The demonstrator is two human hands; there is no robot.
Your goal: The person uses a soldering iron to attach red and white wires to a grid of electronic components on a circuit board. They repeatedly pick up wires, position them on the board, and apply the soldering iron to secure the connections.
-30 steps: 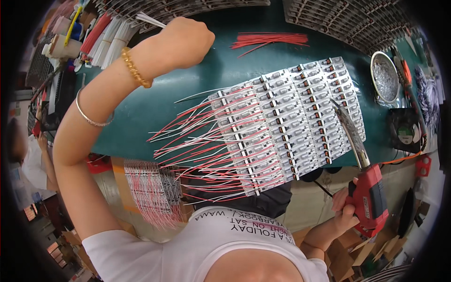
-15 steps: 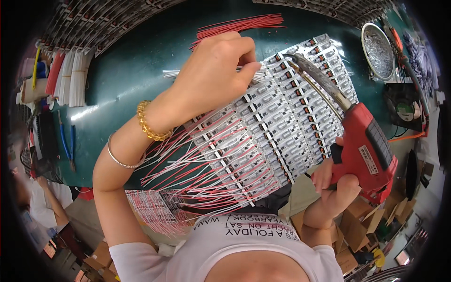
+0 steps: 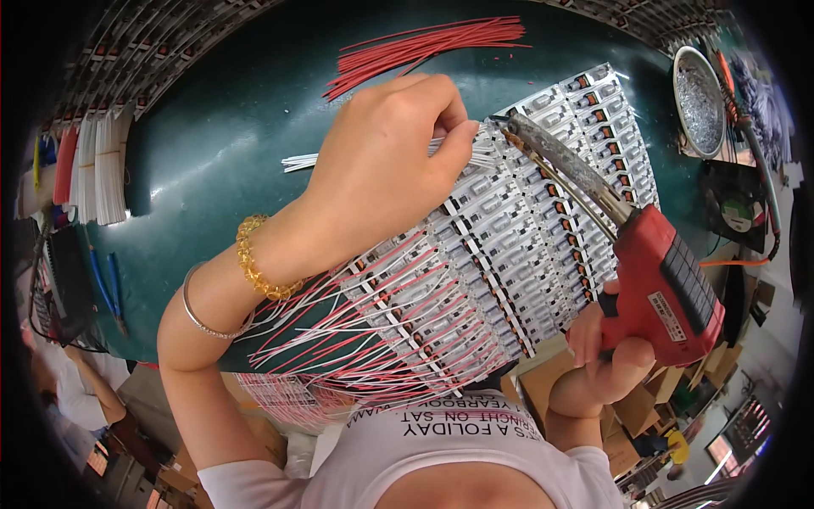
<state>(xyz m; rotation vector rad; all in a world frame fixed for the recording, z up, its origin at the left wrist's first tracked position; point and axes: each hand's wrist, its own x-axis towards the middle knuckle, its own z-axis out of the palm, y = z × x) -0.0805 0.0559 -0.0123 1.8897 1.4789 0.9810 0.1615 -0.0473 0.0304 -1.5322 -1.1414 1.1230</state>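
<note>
Left hand pinches white wires at frame centre over the circuit strips on the green surface; right hand, lower right, grips a red soldering gun, tip beside the fingertips.

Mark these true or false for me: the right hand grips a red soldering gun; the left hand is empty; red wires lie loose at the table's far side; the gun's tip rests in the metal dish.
1. The right hand grips a red soldering gun: true.
2. The left hand is empty: false, it pinches white wires over the circuit boards.
3. Loose red wires lie at the table's far side: true.
4. The gun's tip rests in the metal dish: false, it is at the boards, by the left fingertips.
</note>
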